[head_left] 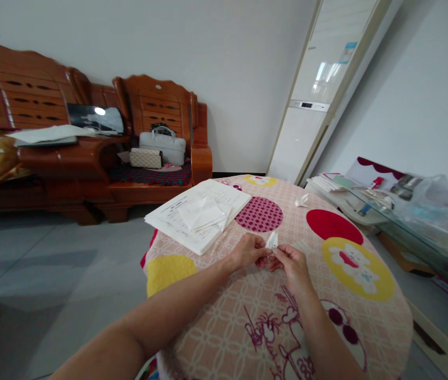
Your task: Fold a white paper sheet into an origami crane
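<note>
Both my hands meet above the middle of a round table covered with a pink patterned cloth (247, 322). My left hand (249, 250) and my right hand (289, 259) are closed in a pinch on a small folded piece of white paper (272, 240), held just above the cloth. A stack of printed white sheets (196, 214) with folded paper on top lies on the table's far left part. A small folded paper figure (302, 200) sits near the far edge.
Wooden sofa (89, 137) with bags and a laptop stands at the back left. A tall white air conditioner (318, 95) is in the corner. A glass-topped stand (398, 211) with papers and plastic bags is on the right. Grey tiled floor lies to the left.
</note>
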Action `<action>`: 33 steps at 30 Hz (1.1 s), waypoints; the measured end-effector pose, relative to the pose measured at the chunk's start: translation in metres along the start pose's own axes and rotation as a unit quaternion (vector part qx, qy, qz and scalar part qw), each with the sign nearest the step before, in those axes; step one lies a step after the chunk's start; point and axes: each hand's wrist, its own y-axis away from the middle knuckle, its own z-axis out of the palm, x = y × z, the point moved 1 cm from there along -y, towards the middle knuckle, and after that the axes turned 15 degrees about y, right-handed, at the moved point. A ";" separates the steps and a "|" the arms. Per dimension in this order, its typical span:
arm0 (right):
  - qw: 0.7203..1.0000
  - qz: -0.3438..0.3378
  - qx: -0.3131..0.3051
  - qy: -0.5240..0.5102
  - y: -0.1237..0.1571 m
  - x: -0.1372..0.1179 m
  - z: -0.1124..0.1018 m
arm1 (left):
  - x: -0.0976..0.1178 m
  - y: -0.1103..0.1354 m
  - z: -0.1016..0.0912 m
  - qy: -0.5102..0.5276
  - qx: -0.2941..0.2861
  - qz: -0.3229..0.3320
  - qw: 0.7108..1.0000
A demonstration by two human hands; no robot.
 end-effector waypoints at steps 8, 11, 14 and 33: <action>0.999 -0.032 0.034 0.012 0.003 -0.007 -0.003 | -0.002 -0.001 0.001 0.023 -0.046 -0.012 0.999; 0.999 -0.033 0.038 0.019 0.003 -0.006 -0.003 | -0.002 -0.002 0.000 0.021 -0.070 -0.013 0.997; 0.999 -0.031 0.019 0.014 0.003 -0.005 -0.001 | 0.003 0.000 -0.001 0.000 -0.074 0.002 0.997; 0.997 -0.057 0.026 0.050 0.006 -0.006 -0.001 | 0.012 0.005 -0.002 -0.011 -0.115 -0.033 0.993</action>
